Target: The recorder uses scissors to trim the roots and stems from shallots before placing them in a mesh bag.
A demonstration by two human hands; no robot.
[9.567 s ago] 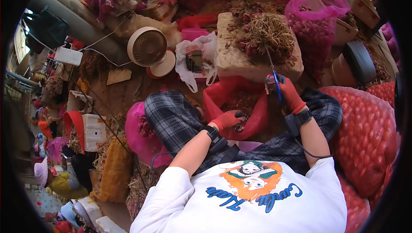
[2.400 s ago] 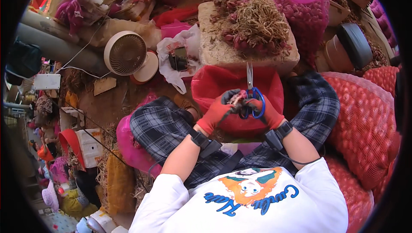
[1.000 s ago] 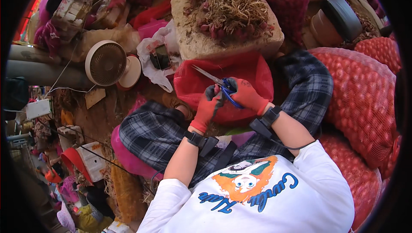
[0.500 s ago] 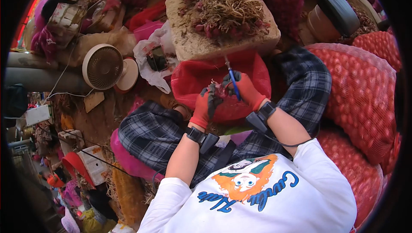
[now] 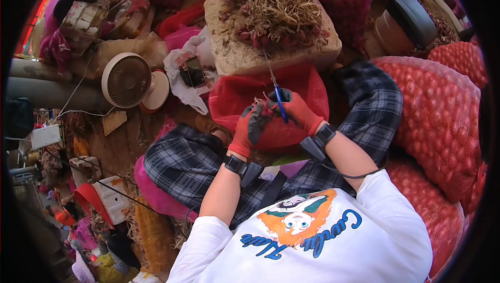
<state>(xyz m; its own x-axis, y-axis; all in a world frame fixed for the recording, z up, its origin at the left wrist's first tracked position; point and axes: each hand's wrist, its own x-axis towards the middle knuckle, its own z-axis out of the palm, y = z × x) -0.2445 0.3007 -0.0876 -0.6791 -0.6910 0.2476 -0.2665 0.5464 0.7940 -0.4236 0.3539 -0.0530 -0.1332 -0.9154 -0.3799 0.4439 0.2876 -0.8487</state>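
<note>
My left hand (image 5: 250,128), in a red glove with grey fingers, is closed around a small bunch of reddish shallots (image 5: 264,107) with dry stalks. Close beside it, my gloved right hand (image 5: 299,110) grips blue-handled scissors (image 5: 280,101), their blades pointing away from me. Both hands are over a red mesh bag (image 5: 221,93) that lies spread between my knees. Just beyond the bag stands a pale, dirty block (image 5: 226,56), bearing a heap of shallots with dried stalks (image 5: 284,9). Fingers partly cover the held shallots.
At the left are a round fan (image 5: 126,81) and a white plastic bag (image 5: 182,93) with a dark object in it. Full red mesh sacks (image 5: 432,116) crowd my right side. A pink mesh sack (image 5: 338,2) and a lidded bucket (image 5: 403,22) stand at the far right.
The scissors have turned slightly, so their blade tips point further left. My right hand has shifted a little, and the left hand's fingers have moved around the shallots.
</note>
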